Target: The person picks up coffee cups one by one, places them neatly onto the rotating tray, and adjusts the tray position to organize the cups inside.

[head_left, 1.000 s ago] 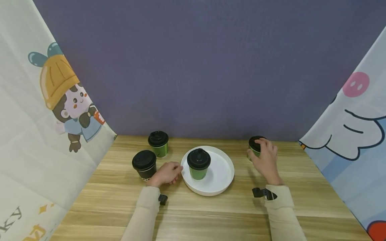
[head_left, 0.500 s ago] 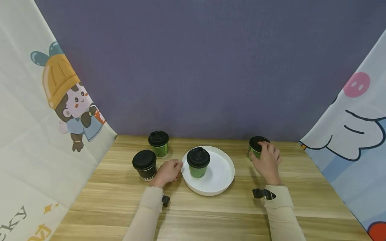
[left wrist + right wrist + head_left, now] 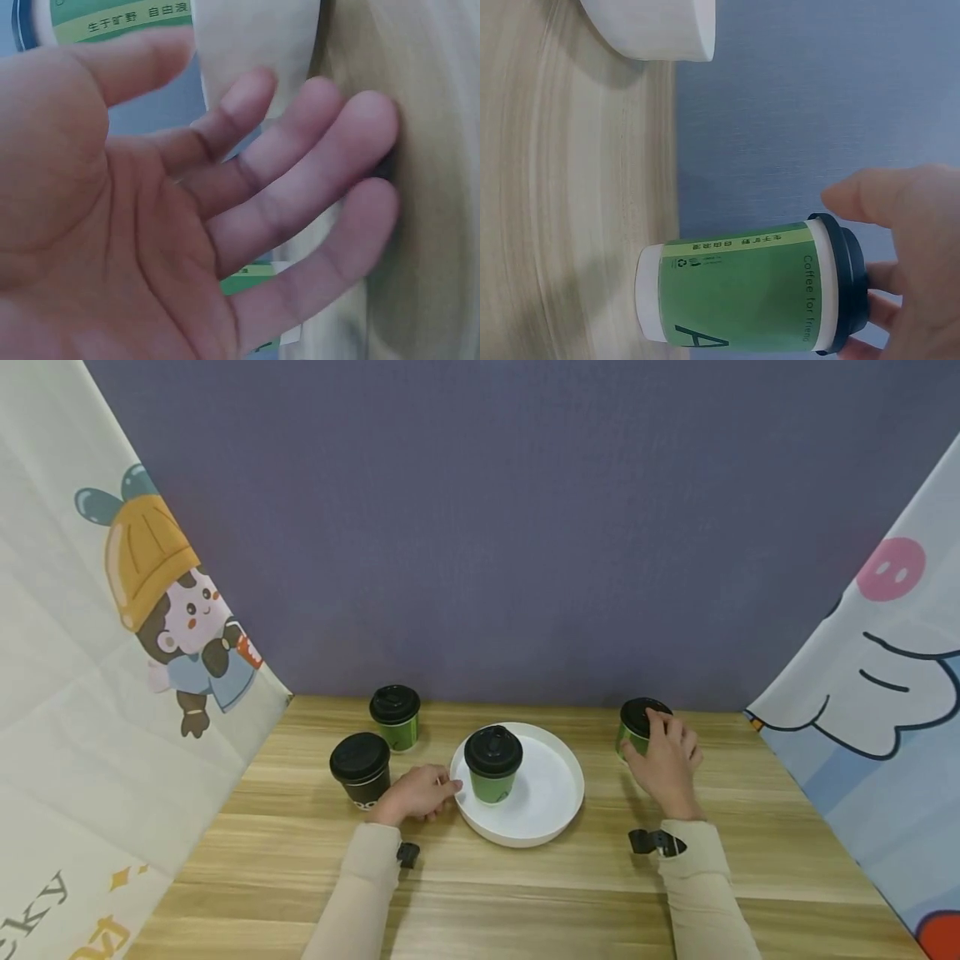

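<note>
A green paper coffee cup (image 3: 742, 292) with a black lid stands upright at the table's far right. My right hand (image 3: 663, 768) is at its lid (image 3: 847, 285), fingers behind it and thumb spread, with a small gap between thumb and lid. My left hand (image 3: 420, 793) is at the left edge of a round white plate (image 3: 555, 785), thumb at the rim and loosely bent fingers outside it. The left wrist view shows thumb and index finger apart. Another green lidded cup (image 3: 492, 768) stands on the plate's left part.
Left of the plate stand a black lidded cup (image 3: 362, 768), close to my left wrist, and a smaller green lidded cup (image 3: 395, 718) behind it. A blue-grey panel (image 3: 480, 527) closes off the back of the wooden table (image 3: 525, 902). Printed cloths (image 3: 202, 610) flank both sides.
My left thumb has extended toward the plate's rim, and the left hand has turned slightly. The right hand has shifted a little right, then stayed nearly still. The cups and plate look unmoved.
</note>
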### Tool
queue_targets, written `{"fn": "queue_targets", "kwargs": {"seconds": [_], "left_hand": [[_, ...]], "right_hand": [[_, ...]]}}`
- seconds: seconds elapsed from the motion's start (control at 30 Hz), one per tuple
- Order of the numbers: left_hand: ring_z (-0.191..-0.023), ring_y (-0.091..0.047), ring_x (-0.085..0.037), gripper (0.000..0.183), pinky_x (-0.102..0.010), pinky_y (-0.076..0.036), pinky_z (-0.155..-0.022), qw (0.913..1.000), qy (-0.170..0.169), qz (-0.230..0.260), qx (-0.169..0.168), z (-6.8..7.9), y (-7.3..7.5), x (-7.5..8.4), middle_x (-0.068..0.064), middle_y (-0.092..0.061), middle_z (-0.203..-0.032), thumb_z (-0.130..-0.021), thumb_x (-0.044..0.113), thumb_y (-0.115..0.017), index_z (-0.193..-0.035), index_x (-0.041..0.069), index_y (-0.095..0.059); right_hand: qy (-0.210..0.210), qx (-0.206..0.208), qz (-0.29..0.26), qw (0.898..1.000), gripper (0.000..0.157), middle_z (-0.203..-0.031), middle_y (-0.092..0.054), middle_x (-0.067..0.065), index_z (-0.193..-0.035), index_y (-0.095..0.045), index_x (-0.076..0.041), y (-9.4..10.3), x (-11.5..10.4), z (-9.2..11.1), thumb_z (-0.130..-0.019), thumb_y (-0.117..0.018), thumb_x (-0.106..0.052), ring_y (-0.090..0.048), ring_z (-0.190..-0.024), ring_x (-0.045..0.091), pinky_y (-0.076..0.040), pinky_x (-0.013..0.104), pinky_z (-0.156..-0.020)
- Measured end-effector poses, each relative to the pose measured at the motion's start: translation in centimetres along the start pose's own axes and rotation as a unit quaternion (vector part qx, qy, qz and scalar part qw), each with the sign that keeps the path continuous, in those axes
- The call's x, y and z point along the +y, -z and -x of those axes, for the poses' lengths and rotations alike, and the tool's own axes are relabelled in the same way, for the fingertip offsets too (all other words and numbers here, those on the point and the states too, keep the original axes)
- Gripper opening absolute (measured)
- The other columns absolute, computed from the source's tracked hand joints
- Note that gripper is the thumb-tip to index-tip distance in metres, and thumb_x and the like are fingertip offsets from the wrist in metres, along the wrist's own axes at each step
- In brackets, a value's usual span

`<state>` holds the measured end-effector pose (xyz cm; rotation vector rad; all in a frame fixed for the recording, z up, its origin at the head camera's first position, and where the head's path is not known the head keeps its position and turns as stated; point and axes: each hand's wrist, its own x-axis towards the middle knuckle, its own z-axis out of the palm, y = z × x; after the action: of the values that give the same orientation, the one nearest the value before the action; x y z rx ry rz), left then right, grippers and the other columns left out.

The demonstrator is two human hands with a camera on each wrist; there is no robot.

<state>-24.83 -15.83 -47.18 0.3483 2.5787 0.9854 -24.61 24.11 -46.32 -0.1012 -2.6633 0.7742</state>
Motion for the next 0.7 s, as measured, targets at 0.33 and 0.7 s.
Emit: {"fn": "queue_targets", "kwargs": {"seconds": [0.33, 0.7], "left_hand": [[-0.062, -0.060, -0.021, 0.037, -0.028, -0.047, -0.053, 0.9978, -0.003, 0.000, -0.066, 0.63, 0.34, 0.16, -0.012, -0.066, -0.076, -0.093, 0.042, -0.060, -0.087, 0.006, -0.063], [-0.061, -0.059, -0.021, 0.036, -0.027, -0.043, -0.051, 0.9977, -0.014, 0.006, -0.066, 0.45, 0.29, 0.00, -0.014, -0.065, -0.078, -0.097, 0.038, -0.055, -0.089, 0.004, -0.061]], "right_hand": [[-0.003, 0.010, -0.005, 1.000, 0.064, -0.144, -0.027, 0.029, -0.144, -0.034, -0.003, -0.14, 0.08, -0.01, -0.092, -0.062, -0.029, -0.017, -0.129, 0.054, -0.014, 0.072, -0.094], [-0.010, 0.020, -0.014, 1.000, 0.062, -0.140, -0.022, 0.032, -0.134, -0.035, 0.001, -0.32, -0.30, 0.14, -0.091, -0.063, -0.032, -0.020, -0.123, 0.051, -0.017, 0.063, -0.086]]}}
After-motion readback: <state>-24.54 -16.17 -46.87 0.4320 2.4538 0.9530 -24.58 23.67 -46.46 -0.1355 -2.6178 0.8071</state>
